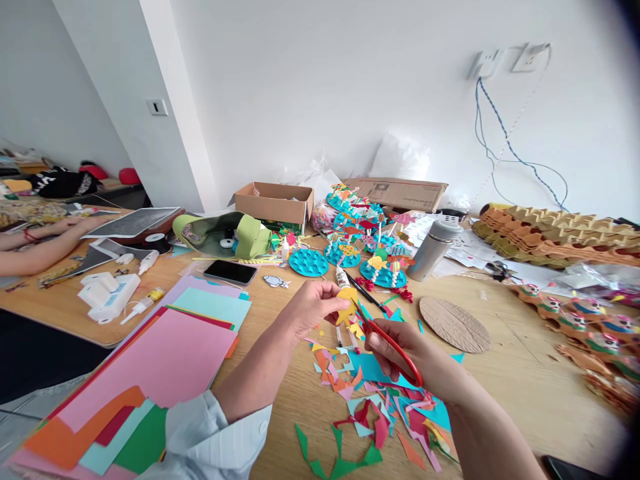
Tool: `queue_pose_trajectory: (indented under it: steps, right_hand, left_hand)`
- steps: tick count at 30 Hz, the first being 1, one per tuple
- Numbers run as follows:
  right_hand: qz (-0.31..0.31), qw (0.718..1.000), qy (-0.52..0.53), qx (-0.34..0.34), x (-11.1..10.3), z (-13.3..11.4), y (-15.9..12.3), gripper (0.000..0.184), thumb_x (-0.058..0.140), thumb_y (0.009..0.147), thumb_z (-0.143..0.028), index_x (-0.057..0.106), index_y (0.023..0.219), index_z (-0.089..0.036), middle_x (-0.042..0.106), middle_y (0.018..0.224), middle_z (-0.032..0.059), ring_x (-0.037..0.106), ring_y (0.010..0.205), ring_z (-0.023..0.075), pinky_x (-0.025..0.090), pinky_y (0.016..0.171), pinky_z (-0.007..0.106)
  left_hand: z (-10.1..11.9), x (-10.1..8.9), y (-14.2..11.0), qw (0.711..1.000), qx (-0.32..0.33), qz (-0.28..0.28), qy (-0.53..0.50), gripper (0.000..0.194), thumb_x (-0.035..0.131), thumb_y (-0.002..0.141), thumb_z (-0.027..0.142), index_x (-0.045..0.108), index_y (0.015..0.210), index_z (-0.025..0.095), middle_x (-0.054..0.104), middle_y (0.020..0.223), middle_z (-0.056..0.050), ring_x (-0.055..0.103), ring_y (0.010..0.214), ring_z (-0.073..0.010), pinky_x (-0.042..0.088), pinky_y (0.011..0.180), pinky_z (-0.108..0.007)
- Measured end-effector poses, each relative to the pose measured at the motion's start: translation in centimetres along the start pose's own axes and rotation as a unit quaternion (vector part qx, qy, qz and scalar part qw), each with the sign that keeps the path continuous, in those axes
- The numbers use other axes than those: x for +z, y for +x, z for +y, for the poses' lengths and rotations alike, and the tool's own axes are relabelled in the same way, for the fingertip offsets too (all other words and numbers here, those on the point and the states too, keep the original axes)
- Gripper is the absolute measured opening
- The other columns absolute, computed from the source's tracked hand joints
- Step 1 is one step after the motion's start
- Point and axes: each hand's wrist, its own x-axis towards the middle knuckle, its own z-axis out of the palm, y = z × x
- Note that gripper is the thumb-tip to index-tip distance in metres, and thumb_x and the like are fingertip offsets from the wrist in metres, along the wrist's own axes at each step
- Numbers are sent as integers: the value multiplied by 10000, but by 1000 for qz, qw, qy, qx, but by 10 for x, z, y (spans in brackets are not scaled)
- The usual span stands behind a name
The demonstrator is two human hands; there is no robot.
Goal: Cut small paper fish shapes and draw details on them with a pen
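The left hand [313, 310] grips the yellow paper [344, 305] between thumb and fingers, above the middle of the table [515, 380]. The right hand [395, 347] is closed around the red handles of the scissors [411, 369], with the blades directed up and left to the right side of the paper. The blades appear to be slightly apart, but the paper and fingers crowd the view.

Scraps [367, 381] in blue, green, pink, orange and red lie below both hands, extending toward the near edge. A white bottle [343, 277] and a black pen [365, 288] are located just beyond the yellow paper.

Along the left edge, coloured sheets [175, 353] are stacked, pink uppermost over much of the pile. A phone [230, 272] lies beyond them, with a fish cutout [276, 282] to its right.

Toward the far edge are a green cap [250, 235], an open box [280, 201], blue discs [309, 263], some bearing paper fish, and an upright flask [434, 248]. A cardboard oval [454, 324] lies flat right of the hands. Egg trays [550, 233] are stacked at the far right corner; painted carton pieces [603, 343] line the right edge.

On the adjoining left table [60, 303], a power strip [114, 300] sits near another person's arms [45, 250].
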Motion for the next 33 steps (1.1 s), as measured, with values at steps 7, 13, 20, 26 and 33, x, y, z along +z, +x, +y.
queue_pose_trajectory:
  steps: [7,13,20,26,33]
  right_hand:
    - [-6,1000,-2,4,0,0,-1,588,496,763,-764,467,726,-178,481,518,-46,400,449,70,283,439,213]
    - [-6,1000,0,-6,0,-1,-1,569,494,782,-745,464,717,-181,492,522,-40,418,450,75,284,433,210]
    - [-17,1000,1,-8,-1,1,-2,551,499,793,-729,460,731,-182,504,536,-32,444,461,83,304,433,208]
    - [-28,1000,-1,-10,-2,1,-2,557,501,782,-738,451,730,-186,455,527,-50,414,456,75,302,427,202]
    - [-27,1000,-5,-8,-2,0,-2,562,528,757,-745,441,720,-190,422,518,-64,372,448,66,272,411,196]
  left_hand:
    - [1,1,-1,1000,-15,-8,-1,251,725,591,325,586,656,126,599,586,-6,510,474,-75,421,484,-202]
    - [0,0,-1,1000,-18,-23,5,259,721,593,339,604,649,115,615,611,-24,534,505,-85,446,500,-205]
    - [-2,-1,0,999,-18,-31,21,266,727,587,349,603,626,118,591,587,-11,524,497,-85,453,502,-209]
    - [1,-1,-2,999,-17,-30,39,254,723,584,340,612,610,113,579,577,-4,513,500,-80,447,501,-203]
    - [3,-1,-2,999,-25,-33,35,256,725,579,335,623,627,105,597,592,-16,531,512,-87,450,508,-204]
